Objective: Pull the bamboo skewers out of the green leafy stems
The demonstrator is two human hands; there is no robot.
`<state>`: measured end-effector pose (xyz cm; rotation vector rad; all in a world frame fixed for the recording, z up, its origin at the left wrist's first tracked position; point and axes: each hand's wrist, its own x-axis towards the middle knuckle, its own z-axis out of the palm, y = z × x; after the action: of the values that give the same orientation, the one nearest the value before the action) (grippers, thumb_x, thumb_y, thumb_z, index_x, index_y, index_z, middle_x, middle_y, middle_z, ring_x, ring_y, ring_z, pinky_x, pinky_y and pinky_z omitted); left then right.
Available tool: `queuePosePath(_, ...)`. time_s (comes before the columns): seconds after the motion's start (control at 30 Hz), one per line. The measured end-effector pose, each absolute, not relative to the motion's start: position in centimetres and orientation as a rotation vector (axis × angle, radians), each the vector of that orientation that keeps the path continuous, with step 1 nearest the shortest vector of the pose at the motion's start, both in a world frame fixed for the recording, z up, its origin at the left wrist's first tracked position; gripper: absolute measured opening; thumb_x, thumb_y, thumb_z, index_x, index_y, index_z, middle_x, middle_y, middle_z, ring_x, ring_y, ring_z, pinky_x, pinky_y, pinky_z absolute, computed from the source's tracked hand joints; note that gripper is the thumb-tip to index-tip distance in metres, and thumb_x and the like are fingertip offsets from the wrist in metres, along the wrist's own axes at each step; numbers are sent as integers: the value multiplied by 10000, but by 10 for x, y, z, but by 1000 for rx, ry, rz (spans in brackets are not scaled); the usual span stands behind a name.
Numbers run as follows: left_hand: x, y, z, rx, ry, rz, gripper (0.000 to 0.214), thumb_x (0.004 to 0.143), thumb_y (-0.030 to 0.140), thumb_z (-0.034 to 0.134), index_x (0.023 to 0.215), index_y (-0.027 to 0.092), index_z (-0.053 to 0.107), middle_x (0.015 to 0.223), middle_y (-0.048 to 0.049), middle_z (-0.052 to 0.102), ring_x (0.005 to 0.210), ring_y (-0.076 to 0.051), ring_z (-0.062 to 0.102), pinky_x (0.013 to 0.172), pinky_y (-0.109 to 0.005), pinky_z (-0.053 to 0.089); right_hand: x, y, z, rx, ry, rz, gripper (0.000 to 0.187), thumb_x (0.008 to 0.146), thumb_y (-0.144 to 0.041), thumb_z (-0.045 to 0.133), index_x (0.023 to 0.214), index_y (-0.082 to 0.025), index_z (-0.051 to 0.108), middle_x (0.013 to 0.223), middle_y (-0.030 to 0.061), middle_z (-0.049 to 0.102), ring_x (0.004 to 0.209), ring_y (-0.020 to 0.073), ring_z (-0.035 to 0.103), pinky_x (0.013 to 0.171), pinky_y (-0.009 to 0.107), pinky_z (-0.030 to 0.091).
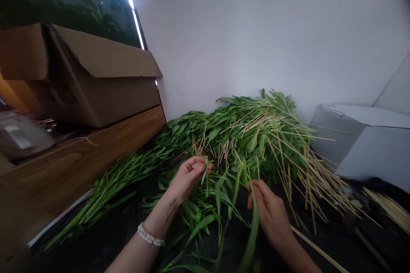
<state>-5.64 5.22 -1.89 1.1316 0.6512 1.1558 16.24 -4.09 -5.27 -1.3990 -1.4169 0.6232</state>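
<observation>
My left hand (191, 175), with a beaded bracelet (150, 235) at the wrist, is closed in a pinch on a small green leaf sprig (206, 169). To its right, my right hand (268, 205) is closed around a long-leaved green stem (253, 213); one leaf hangs down in front of the palm. A thin pale stick rises by those fingers, and I cannot tell whether it is held too. Loose green leaves (201, 224) lie under and between my hands. Beyond them is a heap of leafy stems (237, 115), with many thin pale sticks (307, 170) among and over it.
A bundle of green stems (105, 196) lies at left along a wooden surface (134, 136) bearing an open cardboard box (105, 81). At right stands a white box (371, 140), with more pale sticks (389, 209) near it. Black sheeting (118, 239) covers the area below. A white wall rises behind.
</observation>
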Motion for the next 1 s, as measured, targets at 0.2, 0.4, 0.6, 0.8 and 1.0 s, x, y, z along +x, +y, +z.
queuePosePath(0.2, -48, 52, -27, 936, 647, 1148, 277, 645, 262, 824, 859, 134, 705, 792, -61, 735, 695, -121, 660, 697, -208, 482, 161, -43, -60, -1356, -1665, 542, 345, 960, -417, 301, 1082, -213, 550, 587, -43, 527, 519, 121, 503, 547, 231, 372)
queuePosePath(0.4, -48, 51, -26, 956, 621, 1124, 281, 721, 282, 771, 957, 150, 694, 776, -18, 690, 670, -83, 624, 676, -183, 472, 155, -45, -65, -1335, -1878, 393, 312, 980, -336, 271, 1062, -237, 555, 677, -30, 574, 604, 115, 564, 593, 229, 369)
queuePosePath(0.6, -49, 50, -27, 1116, 638, 1131, 231, 792, 315, 699, 946, 144, 682, 791, -24, 689, 602, -69, 579, 626, -184, 462, 153, -44, -64, -1389, -1941, 305, 317, 982, -311, 248, 967, -239, 556, 703, -15, 601, 601, 118, 576, 574, 226, 355)
queuePosePath(0.8, -47, 47, -28, 1312, 713, 1088, 275, 813, 342, 667, 1003, 143, 685, 919, -78, 737, 697, -129, 651, 748, -259, 492, 156, -42, -67, -1473, -1922, 306, 326, 979, -330, 246, 953, -234, 557, 702, -4, 622, 610, 138, 598, 575, 240, 350)
queuePosePath(1.0, -46, 48, -29, 1281, 739, 1065, 315, 728, 325, 753, 969, 131, 696, 910, -94, 742, 708, -146, 672, 754, -270, 500, 156, -42, -67, -1487, -1901, 303, 343, 977, -344, 247, 972, -231, 571, 715, 3, 633, 620, 143, 602, 595, 244, 355)
